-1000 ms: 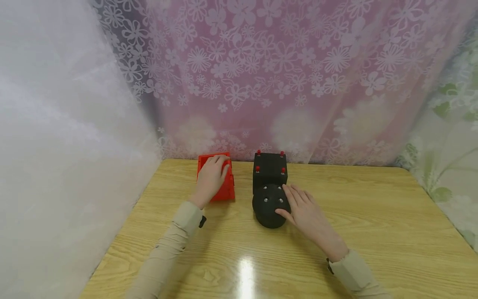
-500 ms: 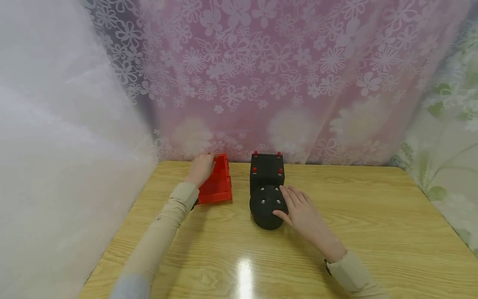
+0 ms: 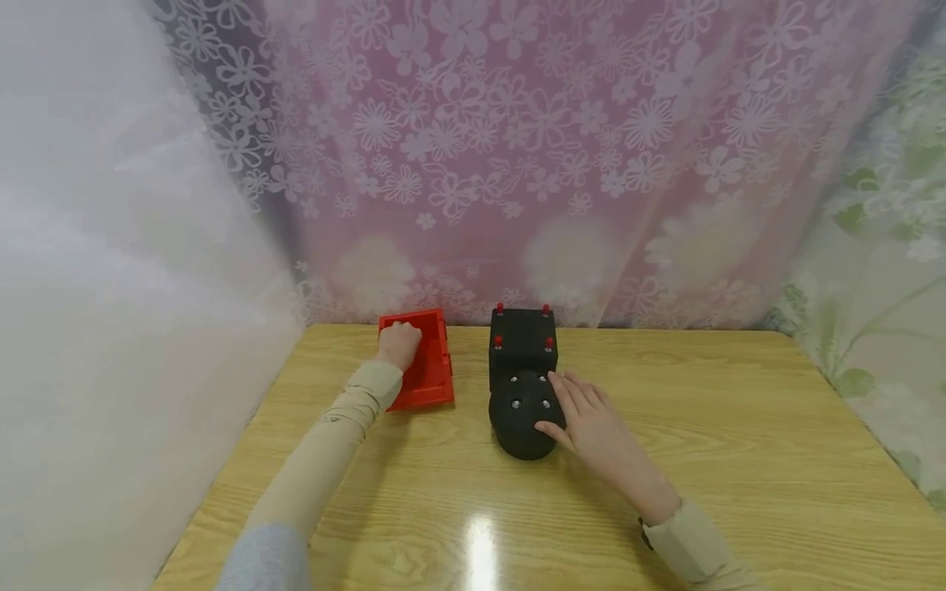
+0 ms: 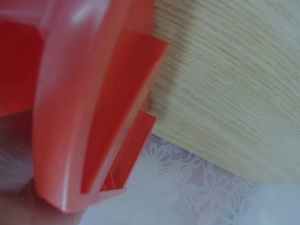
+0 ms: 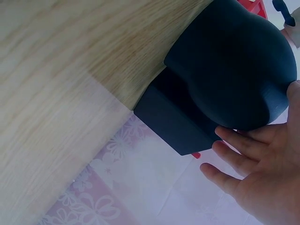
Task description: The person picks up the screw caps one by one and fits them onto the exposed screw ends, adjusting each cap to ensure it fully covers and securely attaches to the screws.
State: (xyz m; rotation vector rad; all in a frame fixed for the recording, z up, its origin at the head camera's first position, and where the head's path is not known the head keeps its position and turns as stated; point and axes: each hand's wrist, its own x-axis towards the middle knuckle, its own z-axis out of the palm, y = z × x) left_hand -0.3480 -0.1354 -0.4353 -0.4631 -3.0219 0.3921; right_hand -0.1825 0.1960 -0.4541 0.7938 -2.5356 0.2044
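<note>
My left hand (image 3: 399, 345) grips the left wall of a red plastic bin (image 3: 432, 373) at the back of the table, its fingers curled at the rim. In the left wrist view the bin's wall (image 4: 70, 117) covers much of that hand (image 4: 28, 206). My right hand (image 3: 594, 427) touches the right side of a round black block (image 3: 528, 431) with fairly straight fingers, the thumb on its near side. Silver screw heads dot the block's top. In the right wrist view the fingertips (image 5: 225, 133) lie right at the block's edge.
Directly behind the round block stands a square black block (image 3: 523, 328) with several red-tipped pegs on top. Floral curtains (image 3: 458, 164) hang at the back edge of the wooden table (image 3: 665, 386). A pale sheet (image 3: 133, 287) rises on the left.
My left hand has moved from over the red bin to its left wall, and its fingers have curled there. The right hand stays on the round black block. The head view shifts slightly.
</note>
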